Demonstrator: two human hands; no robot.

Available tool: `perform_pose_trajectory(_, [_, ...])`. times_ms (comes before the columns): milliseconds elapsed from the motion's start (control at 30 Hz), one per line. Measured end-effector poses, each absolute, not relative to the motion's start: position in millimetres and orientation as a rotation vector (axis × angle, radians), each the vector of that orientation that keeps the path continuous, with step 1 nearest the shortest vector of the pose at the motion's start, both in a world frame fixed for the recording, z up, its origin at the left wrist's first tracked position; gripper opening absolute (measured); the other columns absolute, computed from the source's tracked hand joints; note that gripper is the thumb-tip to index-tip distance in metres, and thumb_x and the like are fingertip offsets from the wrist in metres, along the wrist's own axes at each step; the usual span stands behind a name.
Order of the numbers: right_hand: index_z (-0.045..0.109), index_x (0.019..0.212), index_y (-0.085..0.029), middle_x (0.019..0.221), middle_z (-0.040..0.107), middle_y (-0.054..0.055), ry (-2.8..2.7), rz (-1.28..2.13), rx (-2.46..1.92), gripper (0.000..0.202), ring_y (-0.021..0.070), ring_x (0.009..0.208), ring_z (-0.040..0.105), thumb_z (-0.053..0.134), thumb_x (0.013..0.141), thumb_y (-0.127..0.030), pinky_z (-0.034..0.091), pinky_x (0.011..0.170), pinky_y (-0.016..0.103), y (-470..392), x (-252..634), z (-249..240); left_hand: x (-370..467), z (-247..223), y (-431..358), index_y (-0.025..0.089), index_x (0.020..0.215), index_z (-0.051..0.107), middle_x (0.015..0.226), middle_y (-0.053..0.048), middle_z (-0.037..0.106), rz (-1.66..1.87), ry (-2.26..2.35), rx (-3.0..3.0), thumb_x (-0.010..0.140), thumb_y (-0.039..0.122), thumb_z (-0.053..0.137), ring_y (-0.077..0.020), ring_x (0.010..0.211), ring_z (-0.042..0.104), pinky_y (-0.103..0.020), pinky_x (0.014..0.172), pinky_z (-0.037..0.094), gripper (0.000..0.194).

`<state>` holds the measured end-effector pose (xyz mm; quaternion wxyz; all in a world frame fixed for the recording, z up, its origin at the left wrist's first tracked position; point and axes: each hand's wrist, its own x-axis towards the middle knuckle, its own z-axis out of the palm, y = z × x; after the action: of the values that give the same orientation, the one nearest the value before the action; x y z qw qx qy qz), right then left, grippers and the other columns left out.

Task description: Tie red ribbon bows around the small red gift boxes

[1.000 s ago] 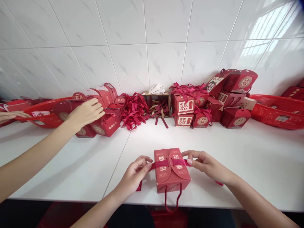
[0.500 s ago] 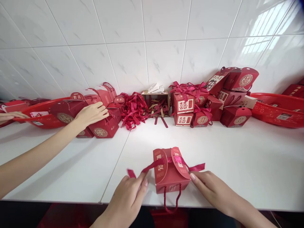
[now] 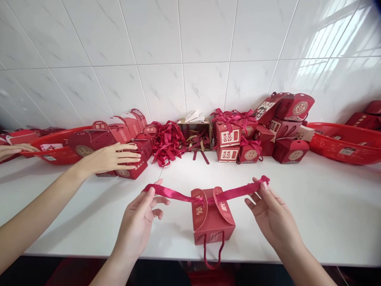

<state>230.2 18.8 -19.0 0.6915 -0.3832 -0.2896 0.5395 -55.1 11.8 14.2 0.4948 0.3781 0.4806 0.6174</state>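
Note:
A red gift box (image 3: pixel 212 218) stands on the white table in front of me, its two rounded flaps folded over the top and a cord handle (image 3: pixel 213 262) hanging over the table's front edge. Through the flaps runs a crimson ribbon (image 3: pixel 235 193), its two ends drawn out to either side. My left hand (image 3: pixel 139 218) pinches the left end between thumb and fingers. At the right, my right hand (image 3: pixel 272 214) grips the other end between thumb and forefinger. Neither hand touches the box itself.
Another person's hand (image 3: pixel 111 159) rests on red boxes (image 3: pixel 133 171) at the left. Along the tiled wall lie a heap of ribbons (image 3: pixel 168 143), an open carton (image 3: pixel 210 137) of strips, ribboned boxes (image 3: pixel 228 137), and red baskets (image 3: pixel 348 149) (image 3: pixel 59 155).
Both my hands have risen and spread from beside the box, taking hold of the ribbon ends and pulling them outward. The other person's hand has shifted slightly over the boxes.

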Motion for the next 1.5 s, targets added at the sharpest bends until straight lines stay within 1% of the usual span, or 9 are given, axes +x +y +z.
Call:
perform_pose_trajectory(167, [0.074, 0.086, -0.028, 0.084, 0.069, 0.000, -0.797, 0.974, -0.753, 0.013, 0.0108, 0.066, 0.058, 0.077, 0.075, -0.033, 0.051, 0.063, 0.025, 26.6, 232.5, 10.4, -50.4, 47.9, 15.8, 0.020, 0.077, 0.070, 0.083, -0.002, 0.067, 1.637, 1.110, 1.128, 0.072, 0.032, 0.077, -0.0144, 0.070, 0.055, -0.022, 0.051, 0.042, 0.015])
perform_pose_trajectory(300, [0.074, 0.085, -0.028, 0.077, 0.068, -0.001, -1.002, 0.857, -0.711, 0.009, 0.0111, 0.067, 0.058, 0.076, 0.077, -0.032, 0.050, 0.064, 0.024, 32.1, 229.3, 35.9, -37.3, 72.8, 22.8, 0.020, 0.072, 0.072, 0.091, -0.003, 0.070, 1.641, 1.056, 1.344, 0.081, 0.038, 0.068, -0.0129, 0.067, 0.052, -0.024, 0.053, 0.042, 0.020])
perform_pose_trajectory(467, [0.071, 0.082, -0.024, 0.072, 0.065, -0.001, -1.226, 0.770, -0.677, 0.007, 0.0125, 0.067, 0.056, 0.071, 0.082, -0.031, 0.047, 0.061, 0.025, 41.4, 220.8, 64.4, -19.4, 98.5, 33.9, 0.021, 0.088, 0.075, 0.083, -0.003, 0.069, 1.602, 1.066, 1.632, 0.084, 0.038, 0.064, -0.0119, 0.065, 0.051, -0.026, 0.059, 0.043, 0.021])
perform_pose_trajectory(633, [0.063, 0.066, -0.019, 0.060, 0.053, -0.002, -1.356, 0.795, -0.690, 0.024, 0.0103, 0.058, 0.045, 0.070, 0.082, -0.036, 0.036, 0.053, 0.024, 46.2, 211.5, 84.8, -4.9, 126.1, 42.0, 0.023, 0.096, 0.076, 0.074, 0.000, 0.068, 1.623, 0.927, 1.635, 0.078, 0.033, 0.072, -0.0112, 0.066, 0.053, -0.024, 0.059, 0.042, 0.020])
perform_pose_trajectory(800, [0.059, 0.064, -0.018, 0.058, 0.044, -0.003, -1.432, 0.804, -0.719, 0.032, 0.0098, 0.057, 0.036, 0.066, 0.085, -0.040, 0.028, 0.053, 0.025, 46.3, 208.3, 91.7, 3.4, 149.3, 49.9, 0.020, 0.088, 0.077, 0.082, -0.003, 0.071, 1.675, 0.796, 1.565, 0.081, 0.035, 0.069, -0.0171, 0.084, 0.061, -0.028, 0.077, 0.046, 0.019])
perform_pose_trajectory(1067, [0.057, 0.062, -0.018, 0.059, 0.039, -0.004, -1.454, 0.802, -0.722, 0.033, 0.0098, 0.057, 0.032, 0.064, 0.087, -0.040, 0.024, 0.054, 0.026, 44.9, 210.7, 101.4, 5.0, 143.5, 48.5, 0.020, 0.095, 0.076, 0.060, 0.000, 0.061, 1.584, 0.879, 1.637, 0.083, 0.046, 0.064, -0.0144, 0.059, 0.055, -0.028, 0.058, 0.042, 0.031])
perform_pose_trajectory(1267, [0.061, 0.061, -0.019, 0.057, 0.038, -0.004, -1.428, 0.770, -0.670, 0.031, 0.0101, 0.058, 0.031, 0.066, 0.086, -0.038, 0.026, 0.055, 0.027, 46.2, 212.8, 108.9, 2.4, 138.6, 44.2, 0.021, 0.092, 0.075, 0.081, -0.003, 0.071, 1.588, 0.860, 1.621, 0.085, 0.044, 0.062, -0.0166, 0.082, 0.063, -0.028, 0.075, 0.047, 0.027])
perform_pose_trajectory(1367, [0.063, 0.062, -0.019, 0.058, 0.042, -0.004, -1.422, 0.794, -0.655, 0.028, 0.0103, 0.059, 0.037, 0.067, 0.085, -0.036, 0.031, 0.057, 0.026, 47.5, 211.4, 110.9, 2.5, 142.8, 43.0, 0.022, 0.093, 0.074, 0.081, -0.003, 0.072, 1.569, 0.813, 1.624, 0.087, 0.044, 0.060, -0.0167, 0.084, 0.064, -0.028, 0.078, 0.048, 0.026])
perform_pose_trajectory(1500, [0.070, 0.080, -0.021, 0.070, 0.059, -0.001, -1.349, 0.969, -0.601, 0.011, 0.0110, 0.065, 0.050, 0.070, 0.082, -0.032, 0.040, 0.059, 0.024, 49.5, 206.3, 114.5, 4.8, 146.6, 44.1, 0.023, 0.098, 0.072, 0.076, -0.002, 0.073, 1.509, 0.809, 1.643, 0.088, 0.044, 0.059, -0.0181, 0.082, 0.067, -0.031, 0.082, 0.048, 0.027])
